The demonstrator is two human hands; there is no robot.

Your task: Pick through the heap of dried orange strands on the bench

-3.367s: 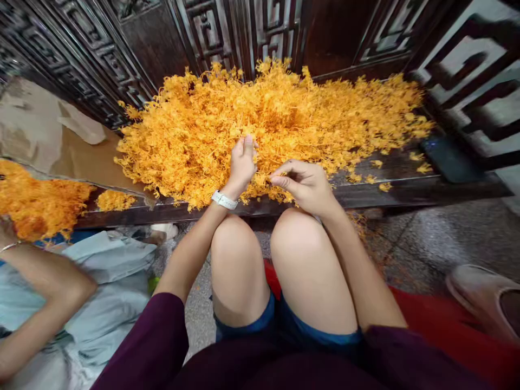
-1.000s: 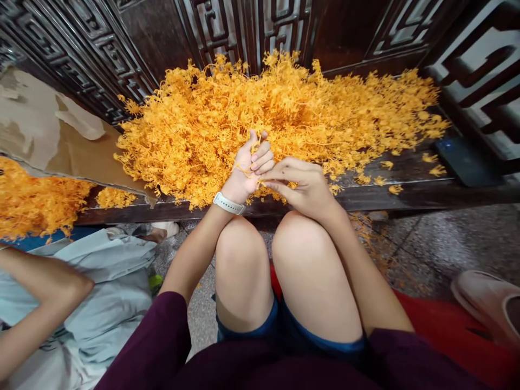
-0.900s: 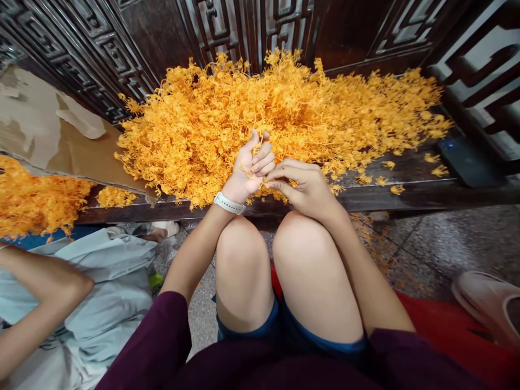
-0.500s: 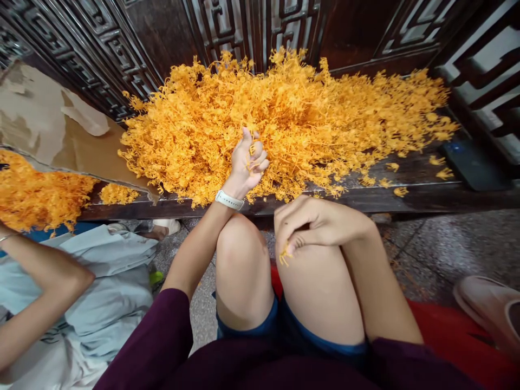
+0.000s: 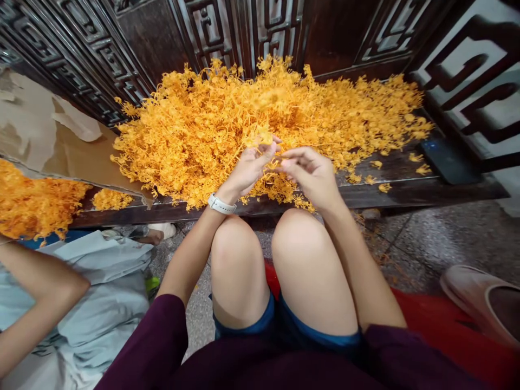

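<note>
A large heap of small orange-yellow pronged pieces (image 5: 195, 135) lies on a dark wooden bench (image 5: 390, 195). At the heap's front edge my left hand (image 5: 249, 170), with a white watch band (image 5: 221, 203) on its wrist, is closed, thumb against fingers, around an orange pronged piece (image 5: 264, 140). My right hand (image 5: 314, 176) is beside it, fingertips pinched and pointing left. Another bit of orange (image 5: 274, 164) shows between the two hands, at the right fingertips. The pieces blend with the heap behind, so their exact outlines are hard to make out.
A torn cardboard sheet (image 5: 77, 146) stands at left, dividing off another orange pile (image 5: 40, 197). Beside it a person's bent arm (image 5: 49, 287) shows. A dark phone-like slab (image 5: 449, 162) lies at the bench's right end. Carved dark panels (image 5: 219, 32) rise behind.
My right hand has risen from above my right knee to meet my left hand at the heap. The left hand has turned its fingers toward the right. The view has shifted slightly.
</note>
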